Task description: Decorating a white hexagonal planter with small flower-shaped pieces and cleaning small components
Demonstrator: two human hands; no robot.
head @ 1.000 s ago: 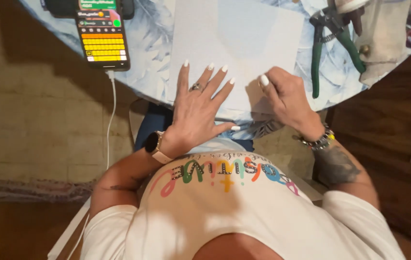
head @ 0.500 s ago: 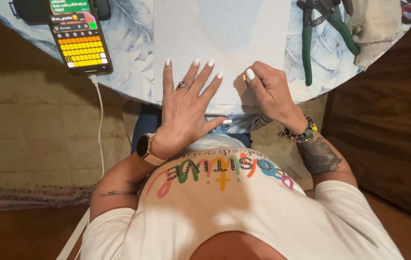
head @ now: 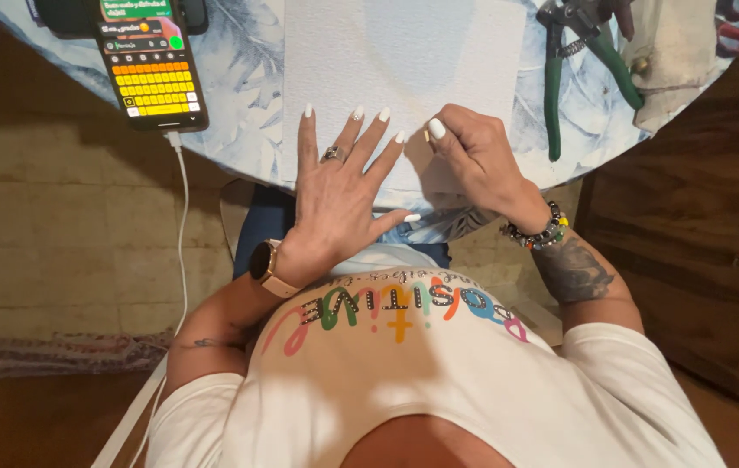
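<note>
A white textured sheet (head: pixel 404 61) lies on the round table (head: pixel 239 113) with a pale blue leaf-patterned cover. My left hand (head: pixel 339 195) lies flat on the sheet's near edge, fingers spread, holding nothing. My right hand (head: pixel 473 156) rests beside it on the sheet's near right corner, fingers curled, thumb and forefinger pinched together on something too small to make out.
A phone (head: pixel 149 65) with a lit screen lies at the table's left, its white cable (head: pixel 181 225) hanging over the edge. Green-handled pliers (head: pixel 582 65) and a beige cloth (head: pixel 668 52) lie at the right. A dark wooden cabinet (head: pixel 699 260) stands to the right.
The view has shifted, so the table and both hands sit lower and more central in the frame. Both hands stay on the sheet's near edge in the same pose.
</note>
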